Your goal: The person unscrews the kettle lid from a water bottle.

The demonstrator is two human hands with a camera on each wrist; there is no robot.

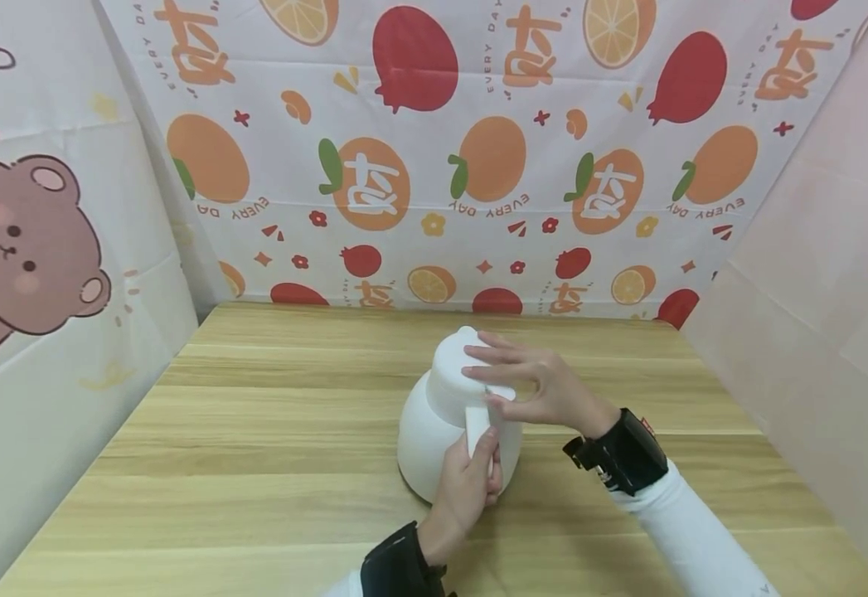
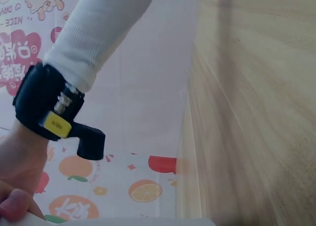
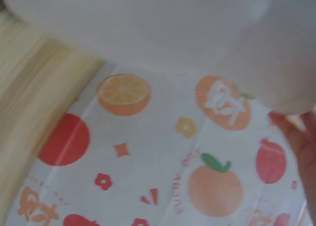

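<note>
A round white plastic jug (image 1: 434, 431) stands low in the middle of the frame on the wooden table (image 1: 254, 431). The left hand (image 1: 467, 489) grips its handle to steady it. The right hand (image 1: 534, 385) rests straight fingers on the lid.

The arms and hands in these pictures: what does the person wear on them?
Both hands, left hand and right hand, are bare. Each arm has a long white sleeve and a black wrist strap carrying a camera mount; the left wrist view shows a yellow label on one.
</note>
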